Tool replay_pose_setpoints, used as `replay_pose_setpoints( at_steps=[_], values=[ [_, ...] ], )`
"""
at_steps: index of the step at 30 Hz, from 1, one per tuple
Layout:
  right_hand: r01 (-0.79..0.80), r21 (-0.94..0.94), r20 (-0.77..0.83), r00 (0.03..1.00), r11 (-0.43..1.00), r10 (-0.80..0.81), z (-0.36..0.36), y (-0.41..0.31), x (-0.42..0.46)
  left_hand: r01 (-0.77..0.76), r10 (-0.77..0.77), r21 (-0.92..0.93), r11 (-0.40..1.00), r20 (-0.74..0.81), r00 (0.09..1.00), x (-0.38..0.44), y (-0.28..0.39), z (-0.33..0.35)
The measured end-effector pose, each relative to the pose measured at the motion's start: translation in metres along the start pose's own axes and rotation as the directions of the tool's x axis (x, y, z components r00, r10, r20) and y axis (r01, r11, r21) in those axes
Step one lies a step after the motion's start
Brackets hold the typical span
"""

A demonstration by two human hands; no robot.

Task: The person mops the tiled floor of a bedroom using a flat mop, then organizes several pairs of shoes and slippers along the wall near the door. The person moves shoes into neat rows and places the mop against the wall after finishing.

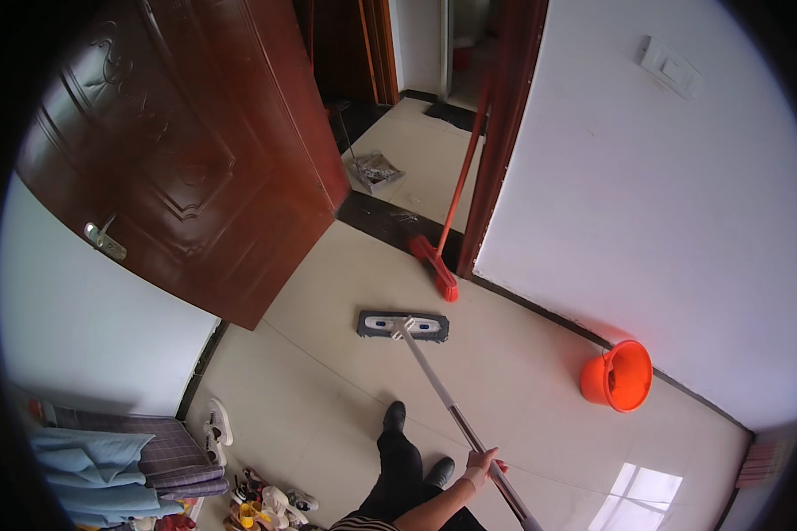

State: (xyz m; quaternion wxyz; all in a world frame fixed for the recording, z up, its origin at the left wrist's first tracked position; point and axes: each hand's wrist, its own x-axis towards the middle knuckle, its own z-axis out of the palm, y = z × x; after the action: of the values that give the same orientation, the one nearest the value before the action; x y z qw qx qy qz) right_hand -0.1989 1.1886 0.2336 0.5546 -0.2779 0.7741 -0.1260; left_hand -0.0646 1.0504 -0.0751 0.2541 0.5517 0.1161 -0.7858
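Observation:
My left hand [483, 462] is closed around the metal pole [468, 428] of a flat mop, reaching across from the lower left. The mop head [404, 326], with a grey pad and a white plate on top, lies flat on the pale tiled floor ahead of my feet. Down at the lower right, the pole runs out of the picture. My right hand is out of view. A red broom [446, 275] stands just beyond the mop head, bristles down near the threshold, its long handle tilted up along the door frame.
An orange bucket [598, 381] stands by the right wall. The reddish-brown door [239, 199] is swung open on the left. Beyond the dark threshold [398, 218] sits a dustpan [376, 171]. Several shoes [275, 508] and a cloth-covered rack [173, 451] occupy the lower left.

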Motion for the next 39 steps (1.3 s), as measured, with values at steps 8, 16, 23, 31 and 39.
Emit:
replay_pose_setpoints(
  at_steps=[8,16,23,31,39],
  values=[
    [-0.08,0.191,0.151,0.987,0.978,0.051,0.099,-0.109,0.081,-0.139,0.141,0.049,0.989,-0.031,0.99,0.039,0.165,-0.037],
    [0.065,0.236,0.089,0.992,0.97,-0.088,0.241,-0.216,0.189,-0.25,0.252,0.243,0.937,0.022,0.967,0.08,0.385,-0.063],
    [0.21,0.4,-0.044,0.977,0.892,-0.211,0.293,-0.352,0.247,-0.336,0.316,0.235,0.912,0.119,0.941,0.119,0.537,-0.03],
    [0.077,0.112,-0.083,0.994,0.991,-0.068,0.241,-0.407,0.18,-0.194,0.158,0.056,0.979,0.387,0.908,0.046,0.529,-0.008],
    [0.518,-0.016,-0.406,0.778,0.855,-0.479,0.165,-0.619,0.239,-0.374,0.264,0.221,0.901,0.406,0.875,-0.013,0.537,-0.087]
  ],
)
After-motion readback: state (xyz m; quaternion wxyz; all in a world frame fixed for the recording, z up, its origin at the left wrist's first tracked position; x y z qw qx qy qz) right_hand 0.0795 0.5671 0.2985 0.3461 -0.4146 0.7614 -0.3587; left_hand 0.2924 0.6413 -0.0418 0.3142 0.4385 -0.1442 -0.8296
